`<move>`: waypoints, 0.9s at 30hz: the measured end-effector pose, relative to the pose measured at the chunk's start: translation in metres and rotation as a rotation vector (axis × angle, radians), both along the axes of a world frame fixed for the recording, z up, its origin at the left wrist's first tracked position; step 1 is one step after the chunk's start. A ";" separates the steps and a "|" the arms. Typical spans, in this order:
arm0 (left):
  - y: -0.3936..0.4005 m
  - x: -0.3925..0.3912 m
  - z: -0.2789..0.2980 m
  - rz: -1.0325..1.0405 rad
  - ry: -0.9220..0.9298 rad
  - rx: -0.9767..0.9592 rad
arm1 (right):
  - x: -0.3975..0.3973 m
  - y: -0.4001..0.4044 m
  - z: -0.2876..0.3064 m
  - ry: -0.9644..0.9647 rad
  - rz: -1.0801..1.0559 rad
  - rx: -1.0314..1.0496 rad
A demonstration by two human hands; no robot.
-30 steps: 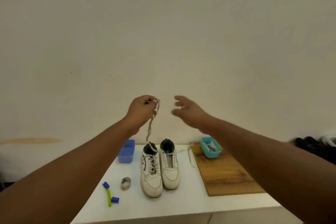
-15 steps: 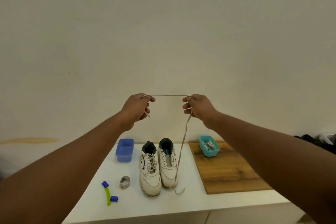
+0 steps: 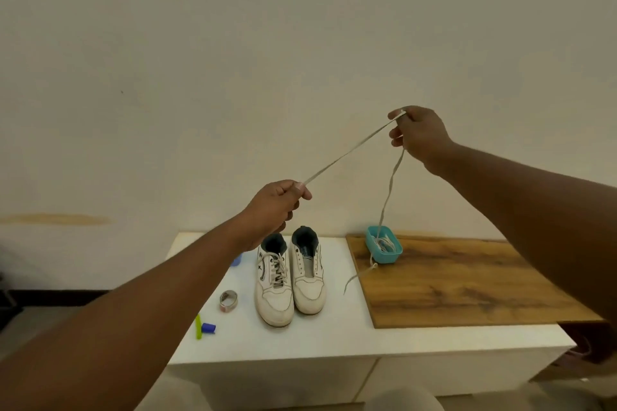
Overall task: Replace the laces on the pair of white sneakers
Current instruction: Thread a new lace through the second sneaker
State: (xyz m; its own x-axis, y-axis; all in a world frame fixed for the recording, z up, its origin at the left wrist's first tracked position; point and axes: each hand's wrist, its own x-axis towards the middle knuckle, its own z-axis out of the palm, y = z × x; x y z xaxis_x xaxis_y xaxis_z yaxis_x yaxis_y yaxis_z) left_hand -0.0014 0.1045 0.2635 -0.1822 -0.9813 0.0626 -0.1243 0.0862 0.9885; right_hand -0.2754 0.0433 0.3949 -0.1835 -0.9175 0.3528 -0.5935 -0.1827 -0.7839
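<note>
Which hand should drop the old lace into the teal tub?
Right. The right hand pinches the lace high above the teal tub; the left hand hangs over the sneakers.

Nothing here can be read; the left sneaker (image 3: 274, 284) has a small dark mark on its side, too tiny to make out.

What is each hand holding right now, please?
Left hand: pinches one end of the lace.
Right hand: pinches the same lace further along.
</note>
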 end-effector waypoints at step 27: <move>0.001 -0.039 -0.114 -0.136 -0.500 0.107 | 0.012 0.027 -0.233 0.050 0.195 0.405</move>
